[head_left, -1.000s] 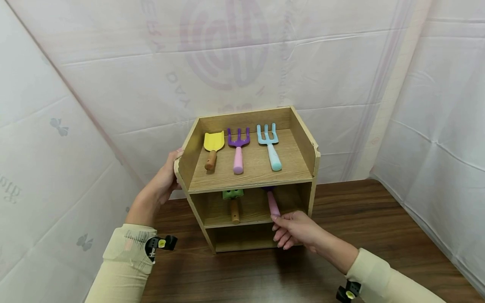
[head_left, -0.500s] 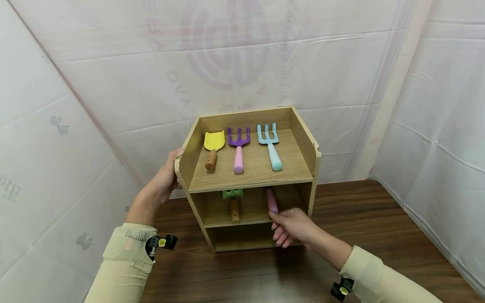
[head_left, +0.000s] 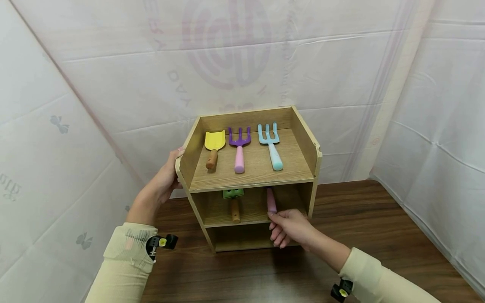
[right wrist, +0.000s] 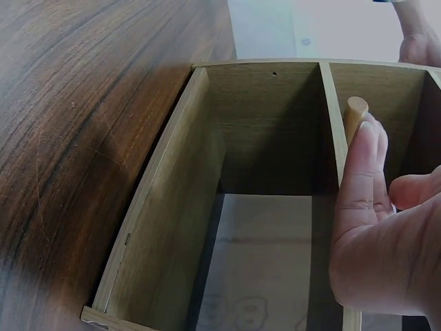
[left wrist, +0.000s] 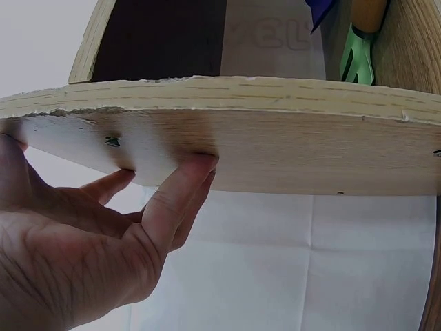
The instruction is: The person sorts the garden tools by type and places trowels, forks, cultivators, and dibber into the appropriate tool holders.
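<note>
My right hand (head_left: pixel 289 227) pinches the end of a pink handle (head_left: pixel 271 200) on the middle shelf of a small wooden rack (head_left: pixel 250 185). This garden tool's head is mostly hidden under the top board; a purple tip (left wrist: pixel 318 12) shows in the left wrist view. To its left lies a green-headed garden tool (head_left: pixel 234 204) with a wooden handle. My left hand (head_left: pixel 163 179) rests against the rack's left side, its fingertips pressing the outer panel (left wrist: pixel 289 152) in the left wrist view.
On the top shelf lie a yellow shovel (head_left: pixel 214 145), a purple fork (head_left: pixel 239 151) with a pink handle and a light-blue fork (head_left: pixel 271 147). The rack stands on a dark wood table (head_left: pixel 363 227), near a white sheet wall (head_left: pixel 151 84) at the back.
My right hand has shifted slightly left and inward, and the pink handle has slid deeper onto the middle shelf. The left hand stays in place.
</note>
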Available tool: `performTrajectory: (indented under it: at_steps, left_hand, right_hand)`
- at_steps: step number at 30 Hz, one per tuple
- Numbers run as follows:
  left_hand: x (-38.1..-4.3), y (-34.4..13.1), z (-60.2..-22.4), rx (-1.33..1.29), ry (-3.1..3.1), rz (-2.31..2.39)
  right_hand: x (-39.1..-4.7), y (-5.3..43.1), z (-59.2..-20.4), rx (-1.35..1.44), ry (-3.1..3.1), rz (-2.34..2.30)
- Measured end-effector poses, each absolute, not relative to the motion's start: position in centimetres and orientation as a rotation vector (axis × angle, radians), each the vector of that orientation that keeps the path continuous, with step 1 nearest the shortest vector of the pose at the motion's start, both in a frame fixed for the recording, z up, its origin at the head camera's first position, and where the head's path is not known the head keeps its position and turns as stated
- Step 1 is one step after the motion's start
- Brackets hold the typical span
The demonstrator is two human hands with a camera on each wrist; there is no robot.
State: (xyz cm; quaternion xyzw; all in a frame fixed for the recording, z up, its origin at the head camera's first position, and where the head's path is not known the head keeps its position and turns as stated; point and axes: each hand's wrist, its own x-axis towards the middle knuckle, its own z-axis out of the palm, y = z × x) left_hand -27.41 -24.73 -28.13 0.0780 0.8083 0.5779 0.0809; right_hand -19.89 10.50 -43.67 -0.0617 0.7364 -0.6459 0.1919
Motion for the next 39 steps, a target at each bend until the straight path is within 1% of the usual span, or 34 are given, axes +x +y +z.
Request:
performTrajectory:
  at_steps: [9, 20, 28, 39]
  left_hand:
    - [-27.3, -24.8, -28.1, 0.221, 2.42, 1.733]
    - [-27.3, -24.7, -28.2, 0.248, 2.43, 1.736]
    - [-27.2, -24.4, -28.3, 0.228, 2.453, 1.735]
    - [-27.3, -24.5, -28.2, 0.221, 2.439, 1.718]
  right_hand:
    - [-19.4, 9.4, -44.0, -0.279, 2.015, -1.839]
    - [-19.1, 4.9, -44.7, -0.439, 2.204, -1.739]
    - [-19.2, 2.1, -45.2, -0.422, 2.254, -1.778]
    - [-19.8, 0.6, -45.6, -0.365, 2.201, -1.882]
